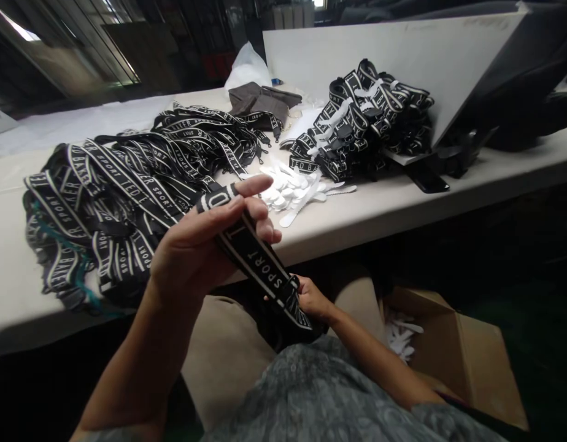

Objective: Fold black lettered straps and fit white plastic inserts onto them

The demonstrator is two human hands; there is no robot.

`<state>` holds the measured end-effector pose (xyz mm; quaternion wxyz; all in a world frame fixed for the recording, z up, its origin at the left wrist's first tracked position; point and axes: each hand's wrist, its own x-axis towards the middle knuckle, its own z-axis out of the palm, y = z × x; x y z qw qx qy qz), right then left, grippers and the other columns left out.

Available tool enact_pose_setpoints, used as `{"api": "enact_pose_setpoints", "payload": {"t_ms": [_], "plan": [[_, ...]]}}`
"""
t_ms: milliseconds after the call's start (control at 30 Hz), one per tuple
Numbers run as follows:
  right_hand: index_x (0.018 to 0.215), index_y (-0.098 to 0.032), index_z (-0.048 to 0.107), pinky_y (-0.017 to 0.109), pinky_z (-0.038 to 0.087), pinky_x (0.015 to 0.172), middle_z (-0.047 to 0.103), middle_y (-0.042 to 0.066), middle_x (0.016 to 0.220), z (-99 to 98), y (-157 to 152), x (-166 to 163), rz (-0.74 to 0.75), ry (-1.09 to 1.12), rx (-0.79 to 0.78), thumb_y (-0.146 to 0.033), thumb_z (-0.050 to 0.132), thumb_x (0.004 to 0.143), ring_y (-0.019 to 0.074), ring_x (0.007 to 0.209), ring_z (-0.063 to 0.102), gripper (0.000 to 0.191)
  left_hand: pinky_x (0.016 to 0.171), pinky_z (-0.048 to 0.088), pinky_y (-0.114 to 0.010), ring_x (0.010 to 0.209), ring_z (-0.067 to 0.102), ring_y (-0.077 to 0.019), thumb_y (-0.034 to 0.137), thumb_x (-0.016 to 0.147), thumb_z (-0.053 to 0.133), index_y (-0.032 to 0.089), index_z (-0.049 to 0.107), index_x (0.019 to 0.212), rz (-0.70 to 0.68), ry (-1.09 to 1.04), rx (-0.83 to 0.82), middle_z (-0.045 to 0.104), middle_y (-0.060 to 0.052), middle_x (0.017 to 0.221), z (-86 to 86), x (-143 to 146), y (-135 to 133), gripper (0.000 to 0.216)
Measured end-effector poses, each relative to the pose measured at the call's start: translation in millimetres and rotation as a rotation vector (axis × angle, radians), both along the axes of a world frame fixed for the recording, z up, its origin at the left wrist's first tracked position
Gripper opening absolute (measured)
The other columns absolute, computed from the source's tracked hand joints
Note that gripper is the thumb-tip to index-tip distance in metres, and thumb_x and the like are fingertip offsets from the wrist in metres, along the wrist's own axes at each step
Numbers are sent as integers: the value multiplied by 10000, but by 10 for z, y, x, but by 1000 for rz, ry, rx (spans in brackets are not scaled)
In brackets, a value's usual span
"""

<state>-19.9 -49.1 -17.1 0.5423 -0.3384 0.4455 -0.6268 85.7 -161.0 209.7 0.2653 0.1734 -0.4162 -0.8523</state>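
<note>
Single head-worn view, looking forward and steeply down over the wearer's own shirt [311, 393] and lap [228, 350]. Left hand [210, 239] sits close to the lens and shows large; right hand [311, 298] is lower, farther off, smaller. Tabletop [370, 215] spans mid-frame, front edge slanting up to the right. White board [380, 49] and dim room fill the far top; cardboard box [490, 368] is seen from above, lower right.

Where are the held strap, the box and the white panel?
Held strap [265, 267]: head view, on its SPORT lettering.
Box [490, 368]: head view, on its right side.
White panel [403, 49]: head view, on its upper face.
</note>
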Motion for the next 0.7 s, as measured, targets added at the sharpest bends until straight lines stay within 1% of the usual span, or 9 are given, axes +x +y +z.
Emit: {"api": "enact_pose_setpoints", "payload": {"t_ms": [33,100,200,267,367,433,500,633,700], "plan": [[831,-174,571,286,533,693,638,2,723,21,1,31,42,-71,3,-540,826,713,173,712,634,462,655,623,-345,628,682,-184,114,963,414,139,603,1262,10,-7,0,647,-50,761,6,-58,-33,355],[924,-180,554,310,557,717,674,19,755,81,11,52,130,-201,-5,-571,817,719,189,731,677,514,652,621,-337,591,660,-162,116,978,386,90,621,1222,-39,-25,-22,653,-59,752,-34,-153,-115,339],[1081,-189,511,325,569,734,703,35,808,137,45,2,266,-318,-37,-565,774,781,191,725,701,548,612,612,-303,515,616,-131,217,1018,375,35,661,1118,-102,-78,-51,650,-69,720,-174,-230,-277,354],[1116,-185,496,332,569,730,710,54,811,131,75,-41,333,-341,-56,-588,713,834,202,734,705,538,558,588,-255,471,581,-104,323,1041,347,31,668,1095,-70,-105,-66,646,-67,711,-267,-260,-399,438],[1042,-171,513,332,556,717,699,76,782,103,111,-56,346,-339,-94,-673,554,907,205,729,690,522,483,530,-188,430,533,-71,439,1048,287,49,666,1059,17,-125,-50,622,-44,668,-352,-319,-577,544],[1052,-170,523,336,542,760,669,47,751,96,115,-37,320,-325,-122,-714,515,904,172,692,650,563,430,474,-155,393,484,-53,491,1041,272,51,657,1002,52,-142,8,581,-21,609,-377,-369,-690,586],[1120,-167,534,301,515,764,621,1,716,93,101,-23,300,-247,-113,-713,568,875,129,650,584,599,387,419,-140,365,437,-43,504,1039,261,37,637,978,68,-179,102,536,-3,563,-393,-420,-804,603],[1173,-138,588,188,391,563,547,-46,659,34,63,-104,261,41,-16,-600,691,846,77,567,469,575,391,418,-139,376,441,-50,398,1057,258,-23,572,1109,108,-300,273,521,4,563,-489,-477,-1022,527],[1199,-119,601,180,381,530,558,-44,628,-10,80,-203,289,52,0,-541,692,868,74,532,477,544,435,476,-165,411,501,-77,323,1052,292,-40,549,1162,129,-361,292,549,-15,581,-597,-472,-1098,458]]}}
